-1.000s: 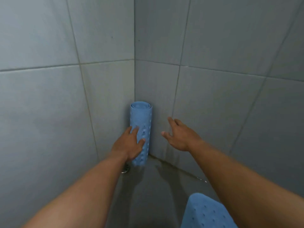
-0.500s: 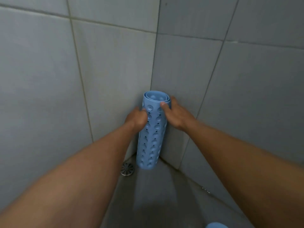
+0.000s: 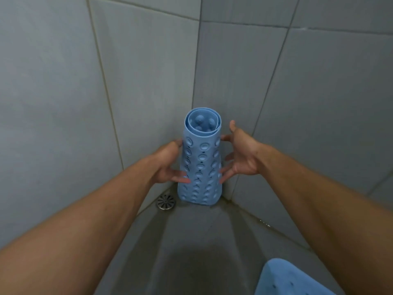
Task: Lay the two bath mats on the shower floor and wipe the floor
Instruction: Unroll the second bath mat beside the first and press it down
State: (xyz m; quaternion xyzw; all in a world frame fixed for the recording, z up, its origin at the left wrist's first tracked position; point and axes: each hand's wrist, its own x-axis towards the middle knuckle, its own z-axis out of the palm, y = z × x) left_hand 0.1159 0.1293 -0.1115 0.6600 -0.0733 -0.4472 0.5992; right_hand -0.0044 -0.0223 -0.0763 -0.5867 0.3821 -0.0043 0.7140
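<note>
While the rolled bath mat [image 3: 200, 158] stands upright in the corner where the two tiled walls [image 3: 63, 103] meet, its lower end resting on the shower floor [image 3: 191, 241] just beside the round drain [image 3: 166, 201], I have both hands at its sides. My left hand [image 3: 170, 165] is cupped against the left side of the roll, fingertips touching the suction-cup face low down. My right hand [image 3: 240, 155] is spread, fingers splayed; the lower fingertips touch the right side of the roll, the upper fingers stand slightly off it. Neither hand is closed around the roll.

Step in hand, as I judge it: taking hold of the first mat prior to unrolling. The second mat [image 3: 289, 279] lies at the lower right edge of the view, well apart from the corner; only a part of it shows, so I cannot tell whether it lies flat.

Next move, as I judge it:
1. Close both hands on the roll.
2. Tip it away from the corner and lower it to the floor.
3. Unroll it with the suction cups facing down, keeping the drain uncovered if possible.

The floor shows damp patches; the roll may slide.

No brand, label or writing can be read on the mats, the walls or the drain.
</note>
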